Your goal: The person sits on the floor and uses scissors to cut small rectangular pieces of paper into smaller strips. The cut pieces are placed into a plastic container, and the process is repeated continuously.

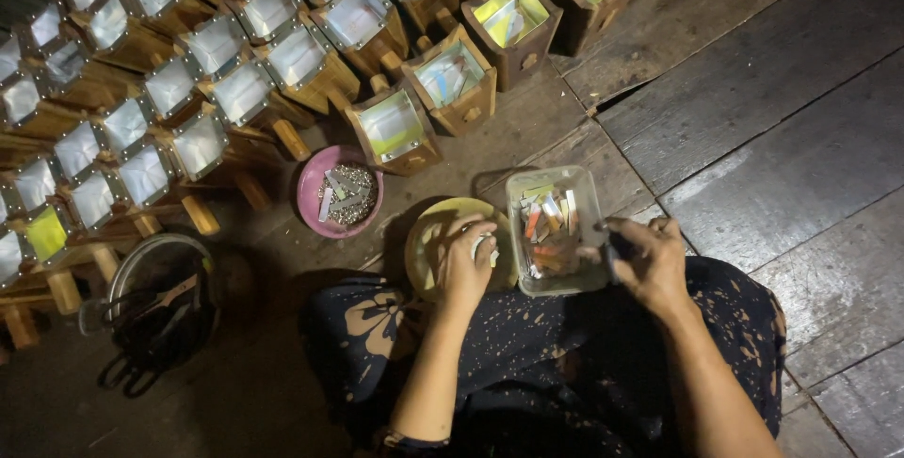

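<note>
Your left hand closes on small white piece over yellow plate on floor. Your right hand pinches dark thin tool beside clear plastic box.

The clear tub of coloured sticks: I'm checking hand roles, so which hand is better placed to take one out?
Probably the right hand: it rests at the clear tub's rim. The left hand already pinches a small white piece over the yellow plate.
</note>
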